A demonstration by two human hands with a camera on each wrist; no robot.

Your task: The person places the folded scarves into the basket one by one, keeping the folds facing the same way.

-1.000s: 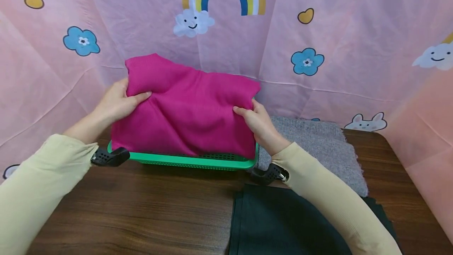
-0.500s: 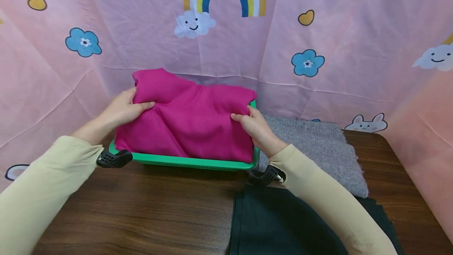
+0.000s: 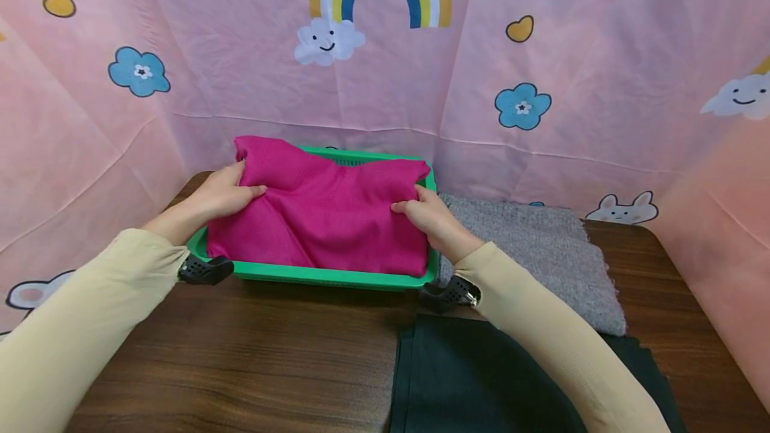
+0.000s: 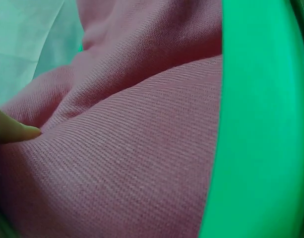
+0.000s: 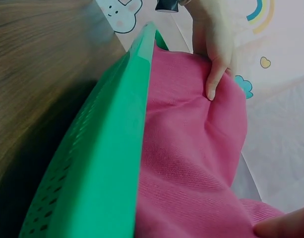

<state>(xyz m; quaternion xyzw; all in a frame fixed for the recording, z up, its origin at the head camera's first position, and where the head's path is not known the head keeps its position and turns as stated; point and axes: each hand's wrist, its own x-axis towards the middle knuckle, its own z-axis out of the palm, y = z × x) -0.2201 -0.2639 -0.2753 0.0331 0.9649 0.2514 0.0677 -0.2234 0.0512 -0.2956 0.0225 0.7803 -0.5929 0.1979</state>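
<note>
A folded magenta cloth (image 3: 337,219) lies over the green plastic basket (image 3: 325,275), its lower part inside the near rim. My left hand (image 3: 222,194) grips the cloth's left edge, thumb on top and fingers hidden behind it. At the opposite edge my right hand (image 3: 434,218) pinches the cloth in the same way. In the left wrist view a thumb (image 4: 15,130) presses into the twill-woven fabric. The right wrist view shows the left hand (image 5: 217,54) at the far end of the cloth, with the basket wall (image 5: 99,148) alongside.
Right of the basket lies a folded grey woolly cloth (image 3: 535,252). A dark green folded cloth (image 3: 481,373) is in front of it, partly under the right sleeve. The wooden table (image 3: 271,353) ends at a pink printed backdrop (image 3: 385,85).
Both hands have lowered the magenta cloth into the basket, and the left hand has shifted a little right. The basket's back rim has come into sight behind the cloth.
</note>
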